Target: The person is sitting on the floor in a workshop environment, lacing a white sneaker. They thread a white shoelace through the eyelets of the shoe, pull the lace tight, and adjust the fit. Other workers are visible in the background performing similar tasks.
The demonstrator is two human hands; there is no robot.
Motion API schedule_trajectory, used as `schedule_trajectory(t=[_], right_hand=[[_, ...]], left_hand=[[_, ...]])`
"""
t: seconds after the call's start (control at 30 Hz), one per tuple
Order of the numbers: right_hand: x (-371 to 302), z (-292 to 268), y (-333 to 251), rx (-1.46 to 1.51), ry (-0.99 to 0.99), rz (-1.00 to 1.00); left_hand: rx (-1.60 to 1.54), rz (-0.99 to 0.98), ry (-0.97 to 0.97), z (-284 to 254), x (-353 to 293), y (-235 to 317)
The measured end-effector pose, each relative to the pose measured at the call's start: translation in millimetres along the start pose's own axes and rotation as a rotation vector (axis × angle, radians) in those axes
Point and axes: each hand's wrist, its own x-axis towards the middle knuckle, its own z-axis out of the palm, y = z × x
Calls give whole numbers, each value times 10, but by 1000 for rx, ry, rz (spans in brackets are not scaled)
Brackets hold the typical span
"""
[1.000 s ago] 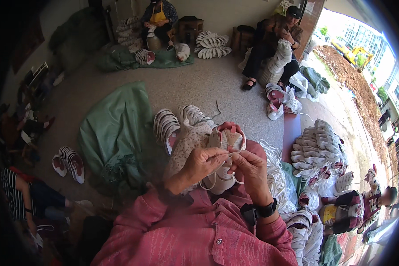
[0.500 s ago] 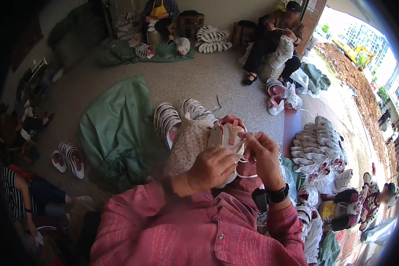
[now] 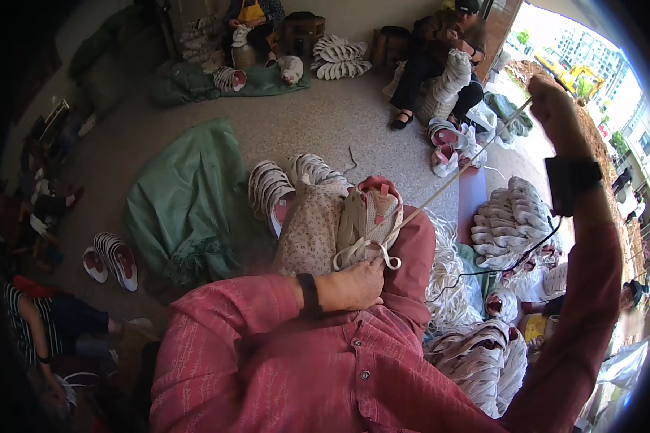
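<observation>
A beige sneaker point(image 3: 372, 216) with pink lining rests on my lap, its heel pointing away from me. My left hand point(image 3: 354, 285) is closed round the sneaker's near end, just below the loops of lace. From the sneaker a pale shoelace point(image 3: 458, 173) runs taut up to the right. The far end of that lace is gripped in my right hand point(image 3: 554, 112), raised high with the arm stretched out. A patterned cloth point(image 3: 310, 231) covers my left thigh beside the sneaker.
Loose white laces point(image 3: 451, 278) and a stack of shoe uppers point(image 3: 484, 357) lie at my right. Beyond them stands a shoe pile point(image 3: 513, 224). A green sheet point(image 3: 191, 209) spreads over the floor at left. Nested shoes point(image 3: 271, 191) stand ahead. Other people sit around.
My right hand has swung from beside the left up to the far right, drawing the lace out straight. My left hand has dropped to the sneaker's near end.
</observation>
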Motion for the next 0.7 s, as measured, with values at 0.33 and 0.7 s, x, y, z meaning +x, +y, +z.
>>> schedule_trajectory(t=[0.33, 0.7], right_hand=[[243, -338, -1568, -223, 67, -480], [499, -1196, -1765, -411, -270, -230]], left_hand=[[-141, 0, -91, -194, -3, -118], [-379, -222, 767, -93, -325, -750]])
